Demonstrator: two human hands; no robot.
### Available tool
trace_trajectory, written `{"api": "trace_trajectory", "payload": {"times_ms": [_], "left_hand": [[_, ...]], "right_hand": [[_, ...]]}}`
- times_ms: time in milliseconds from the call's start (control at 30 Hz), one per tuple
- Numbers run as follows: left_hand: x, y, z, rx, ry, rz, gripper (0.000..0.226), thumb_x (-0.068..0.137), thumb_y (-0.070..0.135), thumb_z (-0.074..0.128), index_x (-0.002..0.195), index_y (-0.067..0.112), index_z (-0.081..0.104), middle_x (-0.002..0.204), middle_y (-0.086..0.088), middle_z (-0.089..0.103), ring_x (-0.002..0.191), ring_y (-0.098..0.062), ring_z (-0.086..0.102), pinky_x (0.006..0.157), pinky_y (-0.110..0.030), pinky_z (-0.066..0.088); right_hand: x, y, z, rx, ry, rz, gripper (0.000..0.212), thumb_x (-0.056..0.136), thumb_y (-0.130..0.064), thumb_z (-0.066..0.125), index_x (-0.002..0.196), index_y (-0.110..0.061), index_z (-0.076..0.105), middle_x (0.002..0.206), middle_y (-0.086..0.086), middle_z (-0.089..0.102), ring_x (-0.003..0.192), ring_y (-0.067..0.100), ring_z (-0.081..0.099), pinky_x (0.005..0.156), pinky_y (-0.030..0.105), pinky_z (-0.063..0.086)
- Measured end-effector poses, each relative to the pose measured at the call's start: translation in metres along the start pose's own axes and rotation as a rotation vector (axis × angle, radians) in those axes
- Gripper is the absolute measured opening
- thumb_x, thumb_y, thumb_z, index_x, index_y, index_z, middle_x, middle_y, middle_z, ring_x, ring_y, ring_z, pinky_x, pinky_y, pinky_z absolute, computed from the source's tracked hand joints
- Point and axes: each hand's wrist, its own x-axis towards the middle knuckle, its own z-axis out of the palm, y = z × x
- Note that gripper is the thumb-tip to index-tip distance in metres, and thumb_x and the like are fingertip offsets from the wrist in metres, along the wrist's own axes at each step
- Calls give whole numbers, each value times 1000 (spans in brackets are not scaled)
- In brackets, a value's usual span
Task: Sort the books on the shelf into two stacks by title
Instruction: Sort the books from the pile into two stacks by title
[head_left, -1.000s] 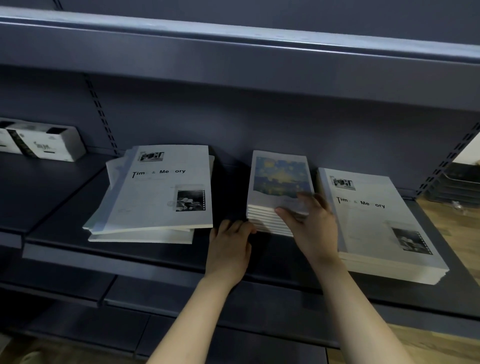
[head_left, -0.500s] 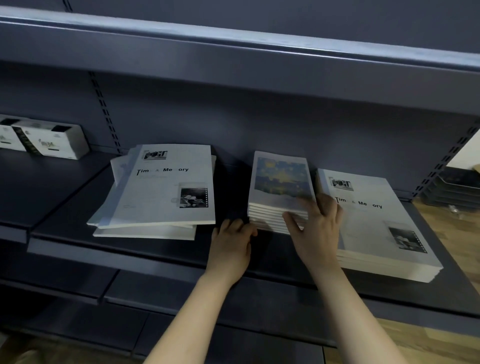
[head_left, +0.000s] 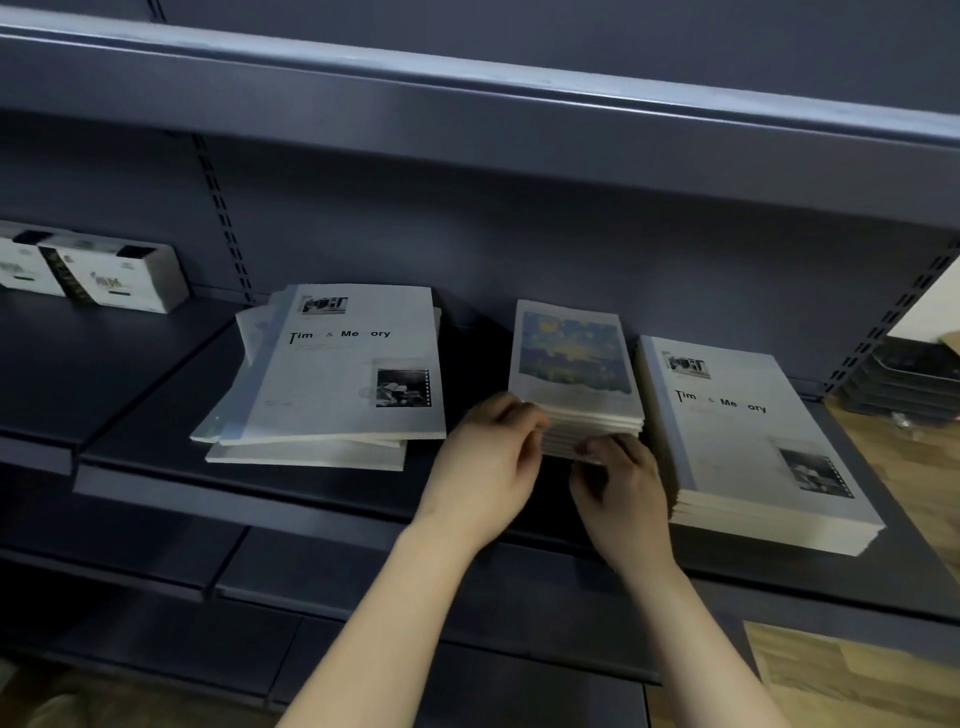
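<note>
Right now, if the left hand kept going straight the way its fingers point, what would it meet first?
The left hand points right and slightly back, fingers at the near left corner of the small stack with the painted cover. It would meet that stack's edge first; it looks already touching, though depth is unclear.

Head view, close — angled down at shelf (head_left: 291, 488)

The near lower corners of the small stack of blue-and-yellow-covered books (head_left: 574, 384) are covered by blurred fingers. White printed cartons (head_left: 98, 275) are cut off at the left edge, their print unreadable.
</note>
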Motion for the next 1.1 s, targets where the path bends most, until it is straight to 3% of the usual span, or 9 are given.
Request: {"api": "trace_trajectory", "payload": {"times_ms": [367, 533, 667, 867, 967, 1100], "left_hand": [[4, -69, -69, 195, 165, -216, 14, 87, 19, 56, 97, 15, 65, 91, -4, 63, 86, -27, 58, 73, -39, 51], [-9, -104, -94, 272, 197, -345, 11, 85, 20, 57, 87, 12, 65, 81, -8, 60, 77, -33, 57, 61, -37, 48], [-16, -116, -107, 393, 201, -519, 23, 84, 35, 61, 90, 14, 67, 90, -11, 63, 89, -37, 56, 73, -40, 45], [-14, -114, -115, 346, 141, -777, 60, 79, 59, 60, 119, 15, 58, 123, -15, 50, 118, -40, 42, 82, -48, 46], [-10, -122, -117, 363, 97, -846, 78, 70, 71, 59, 124, 15, 53, 123, -15, 54, 115, -38, 48, 81, -44, 48], [-4, -121, -120, 368, 53, -938, 85, 62, 79, 59, 115, 12, 58, 111, -13, 61, 97, -34, 59, 70, -35, 48]], "right_hand": [[-2, -23, 28, 1, -188, -31, 13, 80, -11, 67, 92, -17, 70, 92, -3, 58, 96, 19, 52, 79, 24, 38], [-4, -21, 34, -17, -174, -39, 12, 78, -9, 70, 88, -16, 70, 88, -6, 54, 94, 17, 52, 78, 21, 37], [-5, -20, 35, -11, -160, -44, 14, 77, -8, 72, 88, -16, 70, 88, -6, 54, 94, 16, 52, 79, 22, 39], [-7, -20, 35, -35, -146, -42, 13, 78, -8, 71, 89, -16, 70, 90, -5, 56, 94, 16, 51, 79, 22, 37], [-7, -20, 36, -34, -147, -39, 14, 79, -8, 70, 90, -16, 70, 91, -4, 57, 95, 17, 51, 79, 23, 38], [-8, -19, 37, -43, -149, -38, 14, 79, -9, 69, 91, -16, 69, 92, -4, 57, 95, 18, 51, 79, 26, 41]]}}
